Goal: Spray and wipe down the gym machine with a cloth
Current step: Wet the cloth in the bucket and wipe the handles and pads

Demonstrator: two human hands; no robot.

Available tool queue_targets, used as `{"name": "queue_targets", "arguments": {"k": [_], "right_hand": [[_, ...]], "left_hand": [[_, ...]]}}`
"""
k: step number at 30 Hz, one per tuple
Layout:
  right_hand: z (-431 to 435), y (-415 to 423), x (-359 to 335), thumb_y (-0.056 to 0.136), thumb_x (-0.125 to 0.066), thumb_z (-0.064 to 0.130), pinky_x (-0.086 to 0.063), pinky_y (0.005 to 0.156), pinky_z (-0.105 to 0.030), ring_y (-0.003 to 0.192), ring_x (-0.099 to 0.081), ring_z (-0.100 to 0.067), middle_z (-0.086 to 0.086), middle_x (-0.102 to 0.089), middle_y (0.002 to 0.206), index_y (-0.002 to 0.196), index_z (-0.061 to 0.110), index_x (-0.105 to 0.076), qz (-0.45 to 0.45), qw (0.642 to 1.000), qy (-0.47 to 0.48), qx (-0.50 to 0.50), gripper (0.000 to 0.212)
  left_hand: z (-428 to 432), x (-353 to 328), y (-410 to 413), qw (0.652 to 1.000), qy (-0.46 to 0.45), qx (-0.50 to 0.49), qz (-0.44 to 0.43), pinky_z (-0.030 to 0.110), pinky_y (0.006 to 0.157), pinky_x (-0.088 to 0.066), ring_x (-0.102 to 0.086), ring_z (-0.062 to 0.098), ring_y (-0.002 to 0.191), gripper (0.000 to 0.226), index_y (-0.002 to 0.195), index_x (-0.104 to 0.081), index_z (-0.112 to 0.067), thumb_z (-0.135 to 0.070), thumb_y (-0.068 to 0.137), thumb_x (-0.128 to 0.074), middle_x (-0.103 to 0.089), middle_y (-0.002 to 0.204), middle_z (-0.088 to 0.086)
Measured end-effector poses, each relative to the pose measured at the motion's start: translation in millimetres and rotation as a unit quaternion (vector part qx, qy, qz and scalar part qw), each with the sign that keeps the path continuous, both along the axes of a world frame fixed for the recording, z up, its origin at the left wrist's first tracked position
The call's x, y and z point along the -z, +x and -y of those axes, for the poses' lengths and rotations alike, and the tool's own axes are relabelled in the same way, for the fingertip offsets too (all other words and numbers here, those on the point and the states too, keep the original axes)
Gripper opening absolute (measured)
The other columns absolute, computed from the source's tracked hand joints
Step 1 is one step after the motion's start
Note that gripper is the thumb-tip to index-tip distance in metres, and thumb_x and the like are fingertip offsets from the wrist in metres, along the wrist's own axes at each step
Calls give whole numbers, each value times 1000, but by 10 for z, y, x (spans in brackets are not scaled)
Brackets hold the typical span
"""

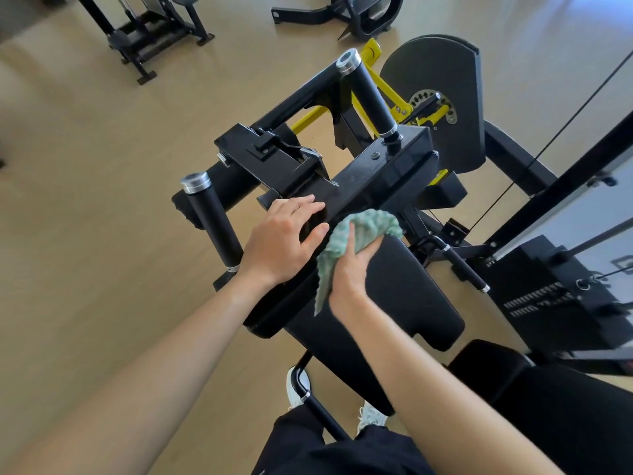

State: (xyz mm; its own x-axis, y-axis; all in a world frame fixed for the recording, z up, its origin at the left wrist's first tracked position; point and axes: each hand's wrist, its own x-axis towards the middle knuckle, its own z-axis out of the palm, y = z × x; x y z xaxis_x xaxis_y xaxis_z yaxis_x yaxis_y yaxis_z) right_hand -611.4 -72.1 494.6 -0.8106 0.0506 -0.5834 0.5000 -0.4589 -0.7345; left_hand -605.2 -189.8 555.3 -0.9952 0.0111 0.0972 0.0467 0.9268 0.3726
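Since the right hand clamps curled fingers on the bunched mint-green cloth, wiping may miss the black steel gym machine under the flat, straight-fingered left hand.

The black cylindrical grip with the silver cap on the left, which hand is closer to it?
Left. The left hand rests on the black metal frame just right of that grip; the right hand, holding the green textured cloth, is farther right.
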Motion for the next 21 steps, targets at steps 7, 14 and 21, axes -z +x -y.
{"name": "queue_targets", "arguments": {"k": [7, 14, 21], "right_hand": [[217, 885, 5, 100, -58, 46, -59, 74, -24, 96, -74, -5, 8, -63, 128, 154, 52, 3, 8, 984, -95, -152, 82], [-31, 547, 101, 100, -65, 34, -56, 101, -50, 114, -70, -22, 0, -67, 131, 146, 38, -34, -28, 986, -102, -132, 56], [-557, 198, 148, 99, -67, 21, -63, 84, -39, 98, -75, -22, -5, -76, 105, 111, 18, -69, -34, 996, 58, -62, 13]], "left_hand": [[5, -1, 14, 1000, 22, -1, 2, 31, 108, -38, -40, 11, 141, 42, 141, -60, -27, -44, 104, -51, -54, 149, -9], [12, 2, 11, 1000, 29, -1, 2, 35, 108, -42, -41, 13, 141, 41, 140, -61, -26, -43, 103, -53, -56, 149, -8], [17, -5, 14, 1000, 31, -1, 5, 37, 109, -43, -41, 13, 141, 41, 140, -61, -27, -43, 103, -54, -56, 148, -9]]}}
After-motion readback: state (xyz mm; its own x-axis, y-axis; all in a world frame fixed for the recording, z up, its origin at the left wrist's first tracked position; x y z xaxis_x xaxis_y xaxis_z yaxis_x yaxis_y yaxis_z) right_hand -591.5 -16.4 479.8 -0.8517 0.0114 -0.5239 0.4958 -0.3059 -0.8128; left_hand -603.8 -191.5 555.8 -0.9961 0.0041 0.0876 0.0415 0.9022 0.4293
